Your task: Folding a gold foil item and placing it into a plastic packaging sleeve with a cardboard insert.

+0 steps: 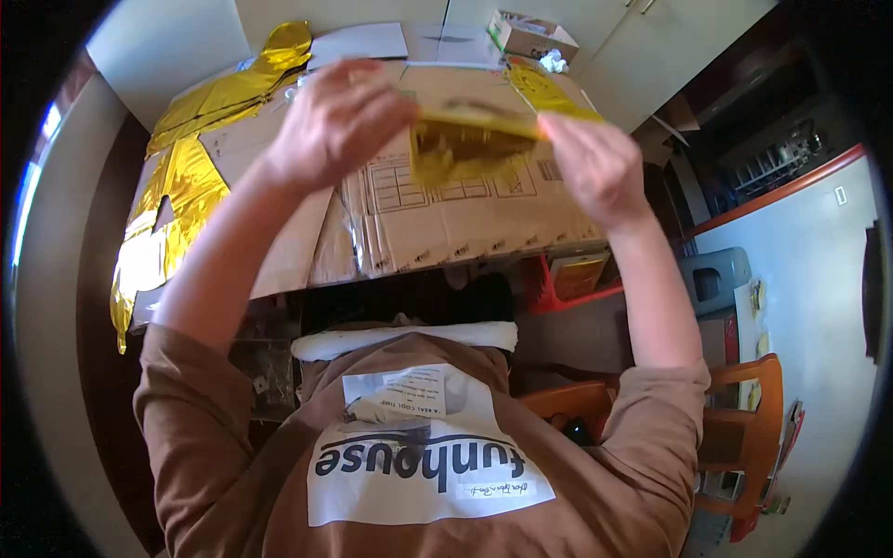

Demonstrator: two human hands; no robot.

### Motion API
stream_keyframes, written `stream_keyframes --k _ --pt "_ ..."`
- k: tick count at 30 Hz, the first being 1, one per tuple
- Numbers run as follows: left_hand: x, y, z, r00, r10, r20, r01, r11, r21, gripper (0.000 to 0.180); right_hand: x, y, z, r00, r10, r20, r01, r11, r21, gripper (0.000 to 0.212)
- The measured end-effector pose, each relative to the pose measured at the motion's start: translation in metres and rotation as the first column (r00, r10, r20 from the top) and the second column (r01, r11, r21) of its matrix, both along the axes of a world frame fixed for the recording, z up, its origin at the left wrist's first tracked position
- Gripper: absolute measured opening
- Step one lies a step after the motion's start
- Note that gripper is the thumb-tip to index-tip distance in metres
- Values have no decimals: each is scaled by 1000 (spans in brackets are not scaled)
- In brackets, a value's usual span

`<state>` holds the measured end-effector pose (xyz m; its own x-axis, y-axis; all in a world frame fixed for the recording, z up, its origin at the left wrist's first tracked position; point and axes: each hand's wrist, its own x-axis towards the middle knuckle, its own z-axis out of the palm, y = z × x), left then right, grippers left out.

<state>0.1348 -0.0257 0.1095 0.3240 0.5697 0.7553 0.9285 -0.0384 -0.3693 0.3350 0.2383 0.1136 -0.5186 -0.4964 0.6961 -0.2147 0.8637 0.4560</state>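
Stretched between my two raised hands is a shiny gold foil piece [474, 149], smeared by motion, held above a cardboard-covered table. The curled fingers of my left hand [339, 126] meet its left edge. At its right end, my right hand [600, 167] pinches a corner between thumb and fingers. Larger gold foil sheets [200, 172] lie along the table's left side, one hanging over the edge. Another flat gold foil piece [551, 91] rests at the far right, partly behind my right hand.
Flattened cardboard [419, 223] covers the table. A small open box [532, 35] stands at the far right, beside a crumpled white wad [553, 61]. White sheet [358, 43] lies at the back. A red basket [579, 298], a blue-grey stool [716, 279] and a wooden chair [758, 423] stand right.
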Motion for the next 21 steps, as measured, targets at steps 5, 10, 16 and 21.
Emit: stream_keyframes --k 5,10,16,21 --pt "-23 -2 18 953 -2 -302 0 1000 -7 17 -22 12 -1 996 -26 -80 38 987 157 26" --pt "-1 -16 -107 991 -83 -109 49 958 -283 18 2 2 -125 959 7 283 -39 994 107 32" --pt "21 -16 -121 970 14 243 104 878 -468 22 21 -10 -132 876 -35 481 142 972 -187 33" --pt "21 -15 -118 959 41 280 101 876 -472 22 38 -49 -128 757 -235 609 410 897 -164 62"
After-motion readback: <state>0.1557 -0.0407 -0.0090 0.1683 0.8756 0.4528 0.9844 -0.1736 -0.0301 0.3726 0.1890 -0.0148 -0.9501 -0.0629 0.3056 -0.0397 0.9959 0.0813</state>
